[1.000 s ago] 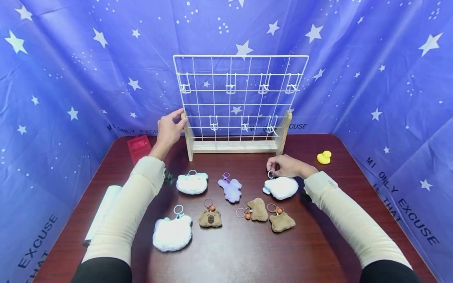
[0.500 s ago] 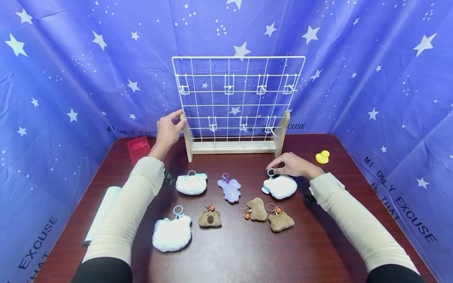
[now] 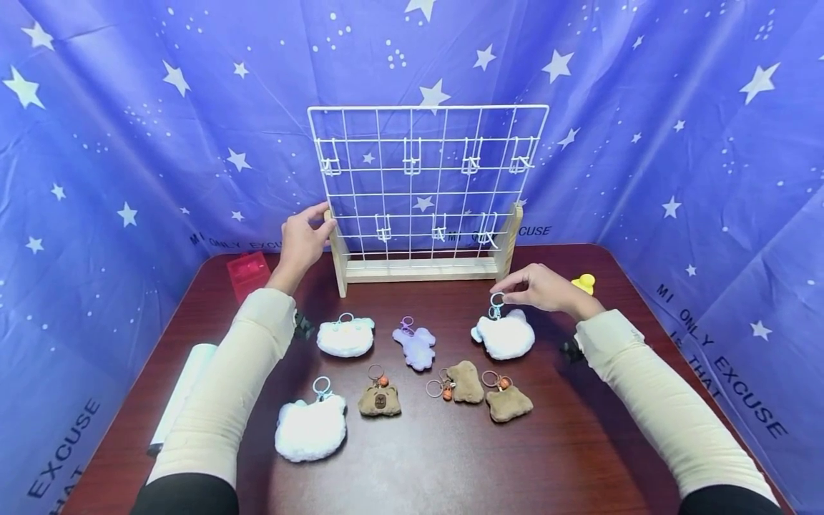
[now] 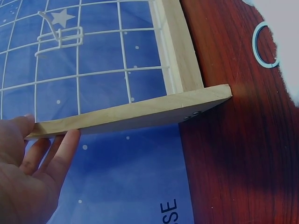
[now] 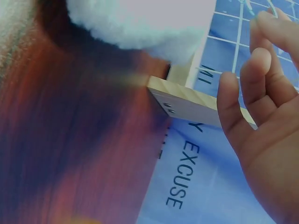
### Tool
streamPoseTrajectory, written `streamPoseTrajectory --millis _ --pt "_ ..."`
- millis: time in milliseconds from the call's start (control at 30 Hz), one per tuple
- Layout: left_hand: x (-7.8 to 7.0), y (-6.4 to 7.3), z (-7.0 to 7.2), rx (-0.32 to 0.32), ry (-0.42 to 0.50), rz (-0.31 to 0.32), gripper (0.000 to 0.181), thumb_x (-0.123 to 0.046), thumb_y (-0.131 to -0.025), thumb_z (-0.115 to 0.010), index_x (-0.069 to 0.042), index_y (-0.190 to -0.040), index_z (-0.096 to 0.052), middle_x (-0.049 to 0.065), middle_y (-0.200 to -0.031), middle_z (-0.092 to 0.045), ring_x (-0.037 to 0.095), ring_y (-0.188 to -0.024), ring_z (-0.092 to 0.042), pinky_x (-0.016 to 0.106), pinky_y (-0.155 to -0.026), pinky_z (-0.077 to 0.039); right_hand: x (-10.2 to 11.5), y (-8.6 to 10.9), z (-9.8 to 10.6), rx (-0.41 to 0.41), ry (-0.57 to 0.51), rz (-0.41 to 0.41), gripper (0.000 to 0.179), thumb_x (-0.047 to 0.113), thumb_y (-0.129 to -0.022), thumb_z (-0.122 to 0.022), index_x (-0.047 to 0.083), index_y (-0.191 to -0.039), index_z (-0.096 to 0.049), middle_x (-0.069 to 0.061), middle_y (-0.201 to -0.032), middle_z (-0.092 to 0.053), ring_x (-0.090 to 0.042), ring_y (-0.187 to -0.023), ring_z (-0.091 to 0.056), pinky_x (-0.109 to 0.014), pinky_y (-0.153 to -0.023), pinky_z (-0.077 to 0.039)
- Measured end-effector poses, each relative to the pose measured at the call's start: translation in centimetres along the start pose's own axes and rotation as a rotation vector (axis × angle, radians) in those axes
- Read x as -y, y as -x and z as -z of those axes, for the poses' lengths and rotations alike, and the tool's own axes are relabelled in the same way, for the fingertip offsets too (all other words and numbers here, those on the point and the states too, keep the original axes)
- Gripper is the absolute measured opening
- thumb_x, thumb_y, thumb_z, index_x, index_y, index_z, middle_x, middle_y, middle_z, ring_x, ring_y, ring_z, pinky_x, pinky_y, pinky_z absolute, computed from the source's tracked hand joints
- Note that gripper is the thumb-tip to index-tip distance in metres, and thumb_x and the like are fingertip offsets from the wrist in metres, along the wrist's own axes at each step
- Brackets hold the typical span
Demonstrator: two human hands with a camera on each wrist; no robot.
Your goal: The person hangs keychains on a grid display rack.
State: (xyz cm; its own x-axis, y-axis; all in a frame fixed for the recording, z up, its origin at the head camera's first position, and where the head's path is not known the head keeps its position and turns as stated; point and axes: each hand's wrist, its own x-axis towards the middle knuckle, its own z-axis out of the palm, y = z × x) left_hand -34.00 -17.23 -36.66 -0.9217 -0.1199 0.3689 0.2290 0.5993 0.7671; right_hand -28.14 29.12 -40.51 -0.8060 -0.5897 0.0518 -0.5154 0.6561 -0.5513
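My right hand (image 3: pixel 543 287) pinches the light blue ring (image 3: pixel 496 300) of a white plush keychain (image 3: pixel 507 336) between thumb and index finger. The plush hangs below the ring, low over the table. In the right wrist view the white plush (image 5: pixel 140 23) fills the top, and the other fingers of the hand (image 5: pixel 271 112) are loosely bent. At the back, my left hand (image 3: pixel 302 239) grips the left wooden post (image 4: pixel 131 109) of a white wire grid rack (image 3: pixel 428 107), thumb on one side and fingers on the other. Hooks without keychains are fixed on the grid.
Around the table lie a purple plush keychain (image 3: pixel 417 347), two more white ones (image 3: pixel 311 429), and three brown ones, including a capybara (image 3: pixel 380 402). A red box (image 3: pixel 247 275) and a white roll (image 3: pixel 183 393) are at left. A yellow duck (image 3: pixel 584 283) sits behind the right hand.
My right hand has raised the ring and pulled the white plush keychain up from lying flat into a hanging pose. The left hand has kept its hold on the post.
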Motion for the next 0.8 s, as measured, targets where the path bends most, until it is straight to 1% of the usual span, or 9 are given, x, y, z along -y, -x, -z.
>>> streamPoseTrajectory --millis 33,67,200,267,300,400,567,667,800 --pt "0.0 0.0 0.0 0.000 -0.002 -0.001 0.042 -0.018 -0.095 -0.073 -0.015 -0.136 -0.067 0.012 -0.121 -0.075 0.029 -0.077 -0.078 0.014 -0.056 -0.059 0.0 0.0 0.2 -0.010 -0.005 -0.003 0.022 0.011 -0.090 -0.077 0.013 -0.112 -0.080 -0.003 -0.104 -0.080 -0.003 -0.091 -0.067 -0.025 -0.077 -0.056" --pt "-0.1 0.0 0.0 0.002 0.001 0.001 0.042 -0.019 -0.095 -0.073 -0.015 -0.137 -0.066 0.013 -0.121 -0.075 0.030 -0.078 -0.078 0.014 -0.056 -0.060 0.1 0.1 0.4 -0.017 -0.014 -0.006 0.021 0.012 -0.091 -0.077 0.013 -0.112 -0.080 -0.004 -0.104 -0.080 -0.003 -0.092 -0.068 -0.025 -0.079 -0.057" --pt "-0.1 0.0 0.0 0.010 0.013 0.008 0.042 -0.018 -0.096 -0.072 -0.015 -0.137 -0.066 0.014 -0.122 -0.074 0.033 -0.081 -0.078 0.015 -0.057 -0.061 0.4 0.4 1.5 -0.041 -0.048 -0.016 0.021 0.012 -0.092 -0.076 0.014 -0.112 -0.080 -0.005 -0.103 -0.080 0.001 -0.095 -0.068 -0.019 -0.082 -0.057" --pt "-0.1 0.0 0.1 0.014 0.018 0.010 0.042 -0.017 -0.096 -0.072 -0.014 -0.137 -0.066 0.014 -0.123 -0.074 0.034 -0.083 -0.078 0.016 -0.058 -0.061 0.6 0.6 2.1 -0.052 -0.045 -0.017 0.021 0.012 -0.092 -0.076 0.015 -0.113 -0.080 -0.004 -0.103 -0.080 0.002 -0.093 -0.068 -0.013 -0.079 -0.054" --pt "0.0 0.0 0.1 0.013 0.019 0.008 0.043 -0.017 -0.095 -0.072 -0.014 -0.137 -0.066 0.014 -0.123 -0.074 0.034 -0.083 -0.078 0.017 -0.058 -0.061 0.7 0.6 2.4 -0.059 -0.038 -0.014 0.022 0.012 -0.092 -0.076 0.016 -0.113 -0.080 -0.004 -0.103 -0.080 0.002 -0.092 -0.067 -0.013 -0.078 -0.054" --pt "0.0 0.0 0.1 0.017 0.016 0.013 0.043 -0.017 -0.096 -0.072 -0.014 -0.138 -0.065 0.014 -0.125 -0.073 0.035 -0.083 -0.078 0.018 -0.059 -0.062 1.0 0.7 3.3 -0.075 -0.003 -0.006 0.022 0.012 -0.092 -0.076 0.017 -0.113 -0.080 -0.007 -0.106 -0.079 0.001 -0.086 -0.063 -0.015 -0.073 -0.052" --pt "0.0 0.1 0.1 0.025 0.007 0.027 0.044 -0.020 -0.096 -0.072 -0.016 -0.139 -0.064 0.013 -0.127 -0.072 0.035 -0.084 -0.078 0.019 -0.061 -0.063 1.7 0.7 5.3 -0.093 0.037 -0.003 0.021 0.013 -0.094 -0.074 0.012 -0.115 -0.079 -0.010 -0.107 -0.079 -0.002 -0.069 -0.055 -0.018 -0.062 -0.047" --pt "0.0 0.1 0.1 0.024 0.002 0.022 0.044 -0.020 -0.096 -0.072 -0.017 -0.139 -0.064 0.013 -0.127 -0.072 0.034 -0.084 -0.078 0.020 -0.062 -0.063 2.3 0.6 6.2 -0.108 0.034 -0.018 0.021 0.012 -0.094 -0.072 0.010 -0.115 -0.078 -0.010 -0.106 -0.079 -0.001 -0.064 -0.053 -0.020 -0.058 -0.045" --pt "0.2 0.1 0.1 0.014 -0.006 0.013 0.044 -0.022 -0.096 -0.072 -0.018 -0.139 -0.064 0.012 -0.126 -0.073 0.032 -0.082 -0.078 0.020 -0.062 -0.063 3.1 0.4 7.4 -0.142 0.014 -0.064 0.020 0.012 -0.094 -0.073 0.013 -0.114 -0.079 -0.009 -0.105 -0.079 -0.002 -0.059 -0.048 -0.022 -0.053 -0.042"
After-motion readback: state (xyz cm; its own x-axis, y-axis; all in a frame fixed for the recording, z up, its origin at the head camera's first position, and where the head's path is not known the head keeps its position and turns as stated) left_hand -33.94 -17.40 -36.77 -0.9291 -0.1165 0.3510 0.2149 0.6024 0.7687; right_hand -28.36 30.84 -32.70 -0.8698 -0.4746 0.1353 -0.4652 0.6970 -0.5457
